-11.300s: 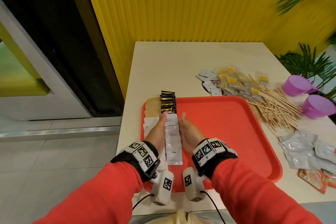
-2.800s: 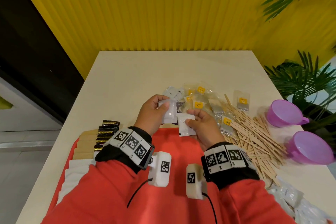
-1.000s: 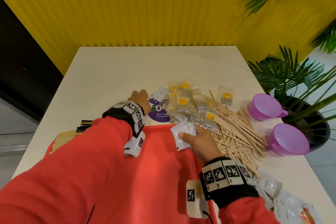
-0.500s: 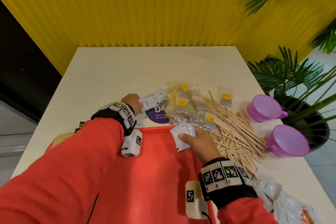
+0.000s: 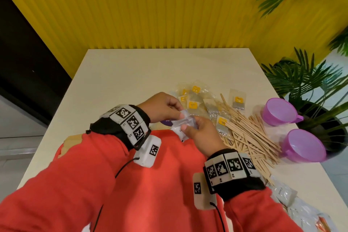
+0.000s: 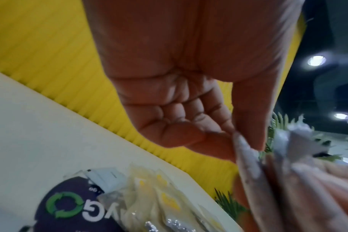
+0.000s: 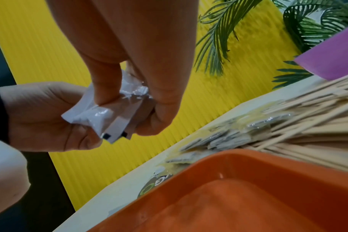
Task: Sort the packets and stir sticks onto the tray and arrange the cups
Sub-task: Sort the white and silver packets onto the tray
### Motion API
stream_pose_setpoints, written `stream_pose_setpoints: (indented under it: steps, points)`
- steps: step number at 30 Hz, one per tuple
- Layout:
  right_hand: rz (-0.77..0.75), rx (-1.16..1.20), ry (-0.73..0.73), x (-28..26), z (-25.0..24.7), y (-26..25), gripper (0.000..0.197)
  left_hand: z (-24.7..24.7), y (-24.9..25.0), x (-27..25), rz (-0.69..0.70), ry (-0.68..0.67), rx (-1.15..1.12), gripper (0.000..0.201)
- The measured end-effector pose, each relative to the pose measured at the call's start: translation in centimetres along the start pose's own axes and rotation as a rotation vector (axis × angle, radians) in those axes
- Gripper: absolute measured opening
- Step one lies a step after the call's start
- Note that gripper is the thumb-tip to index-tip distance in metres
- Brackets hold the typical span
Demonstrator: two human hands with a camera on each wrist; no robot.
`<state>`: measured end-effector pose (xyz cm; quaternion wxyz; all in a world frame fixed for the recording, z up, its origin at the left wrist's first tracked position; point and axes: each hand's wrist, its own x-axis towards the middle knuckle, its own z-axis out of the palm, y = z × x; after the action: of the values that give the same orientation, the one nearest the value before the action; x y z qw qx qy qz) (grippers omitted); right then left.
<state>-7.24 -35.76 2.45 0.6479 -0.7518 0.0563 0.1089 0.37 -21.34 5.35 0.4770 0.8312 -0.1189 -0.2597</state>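
Observation:
Both hands meet above the far edge of the red tray [image 5: 169,175]. My left hand [image 5: 178,114] pinches a small white packet [image 6: 246,157] between thumb and forefinger and holds it against the white packets [image 5: 181,123] that my right hand [image 5: 190,125] grips. In the right wrist view the white packets [image 7: 113,113] sit crumpled between both hands. Wooden stir sticks [image 5: 250,133] lie in a loose pile right of the tray. Two purple cups [image 5: 278,111] [image 5: 303,145] stand beyond the sticks. Clear packets with yellow labels [image 5: 195,100] lie behind my hands.
Brown packets [image 5: 73,140] lie on the tray's left end, partly hidden by my sleeve. More white packets [image 5: 284,194] lie at the table's near right. A purple round sticker [image 6: 79,211] and one white packet [image 6: 107,179] are on the table below my left hand. A plant [image 5: 305,81] stands right.
My left hand has lifted a white packet off the table near the sticker and brought it right to the packets in my right hand. The right hand has risen slightly.

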Motion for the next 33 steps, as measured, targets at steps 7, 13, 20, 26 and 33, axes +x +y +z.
stream_pose_setpoints:
  steps: [7,13,20,26,33]
  points:
    - [0.058,0.073,0.103,-0.7,-0.3,1.9,0.022,-1.0,-4.6,1.1,-0.459,0.335,0.474,0.035]
    - [0.058,0.083,0.16,-0.7,0.0,3.1,0.034,-0.3,-6.3,1.7,-0.609,0.282,0.561,0.041]
    - [0.071,0.122,0.096,-0.8,-0.4,3.1,0.015,-0.9,-5.3,2.7,-0.359,0.428,0.162,0.034]
    - [0.041,0.117,0.11,-0.6,-1.1,2.4,0.024,-1.7,-2.6,2.4,-0.138,0.332,-0.108,0.053]
    - [0.017,0.226,0.14,0.3,-1.1,1.6,0.017,0.0,0.0,1.8,-0.018,-0.027,-0.141,0.034]
